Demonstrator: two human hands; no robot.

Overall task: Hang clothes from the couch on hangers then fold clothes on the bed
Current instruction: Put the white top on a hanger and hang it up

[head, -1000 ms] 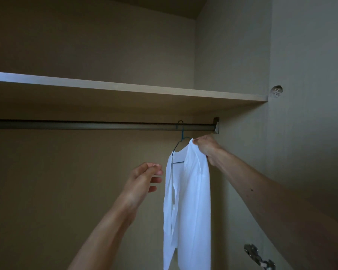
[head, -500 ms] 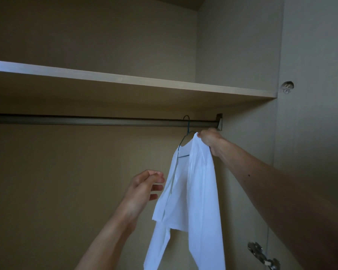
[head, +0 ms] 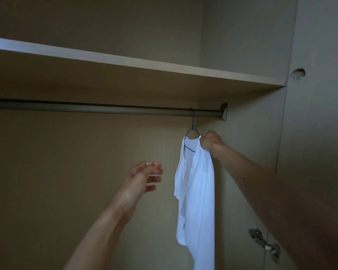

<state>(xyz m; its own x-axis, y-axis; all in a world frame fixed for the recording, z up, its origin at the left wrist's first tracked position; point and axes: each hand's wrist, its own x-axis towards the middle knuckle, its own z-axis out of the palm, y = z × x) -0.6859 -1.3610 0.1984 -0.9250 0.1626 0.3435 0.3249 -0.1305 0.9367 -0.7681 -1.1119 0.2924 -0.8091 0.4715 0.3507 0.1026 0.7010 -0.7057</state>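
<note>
A white shirt point(head: 198, 191) hangs on a thin blue wire hanger point(head: 192, 129) hooked over the metal closet rail point(head: 105, 109), near the rail's right end. My right hand point(head: 210, 142) grips the shirt at its right shoulder, just under the hanger's hook. My left hand point(head: 142, 177) hovers in the air to the left of the shirt, fingers loosely extended and holding nothing, a short gap away from the fabric.
A wooden shelf point(head: 144, 65) runs above the rail. The closet side panel point(head: 310, 133) stands close on the right, with a metal door hinge point(head: 265, 242) low on it. The rail left of the hanger carries nothing.
The shirt's lower part, which had swung out to the left, has dropped back and hangs straight. My right hand stays at the shoulder; my left hand has barely moved.
</note>
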